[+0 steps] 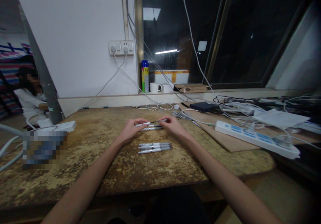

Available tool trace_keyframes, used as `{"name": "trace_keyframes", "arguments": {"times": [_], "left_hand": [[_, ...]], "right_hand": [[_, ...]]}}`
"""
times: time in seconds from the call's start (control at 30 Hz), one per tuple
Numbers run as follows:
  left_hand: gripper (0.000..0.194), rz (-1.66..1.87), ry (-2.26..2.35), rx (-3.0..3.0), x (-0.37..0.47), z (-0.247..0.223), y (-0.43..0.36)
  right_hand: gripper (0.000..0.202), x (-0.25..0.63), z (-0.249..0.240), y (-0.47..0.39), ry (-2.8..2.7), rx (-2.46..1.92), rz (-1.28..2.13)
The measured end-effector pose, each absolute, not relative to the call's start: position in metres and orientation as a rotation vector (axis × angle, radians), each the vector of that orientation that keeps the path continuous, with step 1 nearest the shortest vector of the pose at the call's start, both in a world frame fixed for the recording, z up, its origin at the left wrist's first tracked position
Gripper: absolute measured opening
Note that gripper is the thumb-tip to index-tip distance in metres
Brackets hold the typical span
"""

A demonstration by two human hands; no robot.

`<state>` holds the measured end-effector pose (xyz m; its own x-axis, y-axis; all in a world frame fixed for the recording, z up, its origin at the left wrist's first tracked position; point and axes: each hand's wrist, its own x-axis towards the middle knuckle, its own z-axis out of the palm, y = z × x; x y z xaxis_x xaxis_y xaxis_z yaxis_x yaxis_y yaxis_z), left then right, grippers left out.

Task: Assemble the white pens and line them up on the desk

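Note:
Pinched in my left hand (134,127) is a white pen barrel (142,124), with a thin dark refill (153,122) showing at its right end. My right hand (172,124) closes its fingertips on a grey pen part (162,120) at the other end of the refill. Beneath and between both hands lie other white and grey pens (151,128). Nearer to me, several white and grey pens (154,147) rest side by side on the worn wooden table (140,170).
A white power strip (255,138) lies on a board (225,140) at the right, among tangled cables and a black box (203,106). Another power strip (62,127) is at the left. A spray can (144,76) and mug (155,87) stand on the sill. A person (30,97) sits far left.

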<state>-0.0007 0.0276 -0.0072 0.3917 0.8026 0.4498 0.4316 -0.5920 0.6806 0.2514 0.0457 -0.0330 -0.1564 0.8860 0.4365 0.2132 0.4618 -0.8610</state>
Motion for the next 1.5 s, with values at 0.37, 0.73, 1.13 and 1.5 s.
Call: {"name": "trace_keyframes", "arguments": {"times": [0.37, 0.73, 1.13, 1.5], "left_hand": [[0.034, 1.059, 1.067, 2.229, -0.0014, -0.0047, 0.0263], [0.034, 1.036, 1.086, 2.210, -0.0021, -0.0032, 0.0230], [0.032, 1.064, 1.082, 2.223, -0.0027, -0.0026, 0.0249], [0.043, 1.049, 1.109, 2.178, 0.0004, -0.0027, 0.0226]], "right_hand": [[0.023, 0.2528, -0.0302, 0.0434, -1.719, -0.930, 0.801], [0.027, 0.2530, -0.0352, 0.0471, -1.728, -0.896, 0.893], [0.025, 0.2533, -0.0361, 0.0497, -1.719, -0.880, 0.939], [0.039, 0.2482, -0.0378, 0.0531, -1.533, -0.891, 1.071]]}}
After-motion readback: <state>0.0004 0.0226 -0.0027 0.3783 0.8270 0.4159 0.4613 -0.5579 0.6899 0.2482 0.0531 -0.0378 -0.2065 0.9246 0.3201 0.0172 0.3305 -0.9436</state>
